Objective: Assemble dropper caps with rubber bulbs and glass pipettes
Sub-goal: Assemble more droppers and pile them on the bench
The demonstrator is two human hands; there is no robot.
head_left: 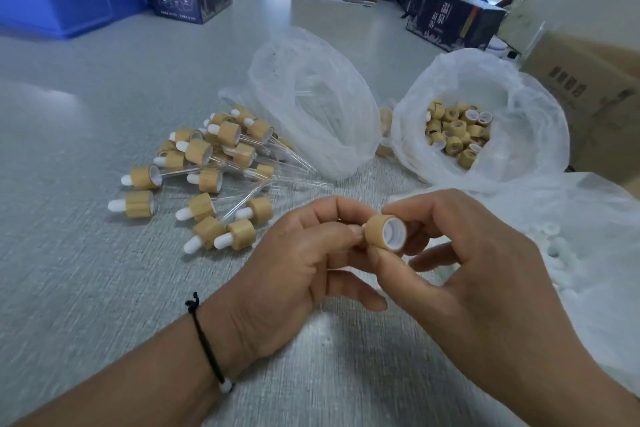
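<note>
The dark box (456, 19) at the far right carries the Chinese characters 温泉 in pale print; the writing on the other boxes is too blurred to read. Near the middle, above the grey woven-textured table (86, 288), the right hand (460, 253) pinches a cap (385, 231) between thumb and forefinger. The cap is a short bamboo-coloured cylinder with a white threaded plastic lining, its open end facing the camera. The left hand (294, 274) has its fingertips curled together at the closed end of the cap; what they hold is hidden. To the left lies a pile of droppers (207, 177), each with a white rounded bulb and a clear glass tube. At the right, a thin white bag (485, 121) holds loose caps.
</note>
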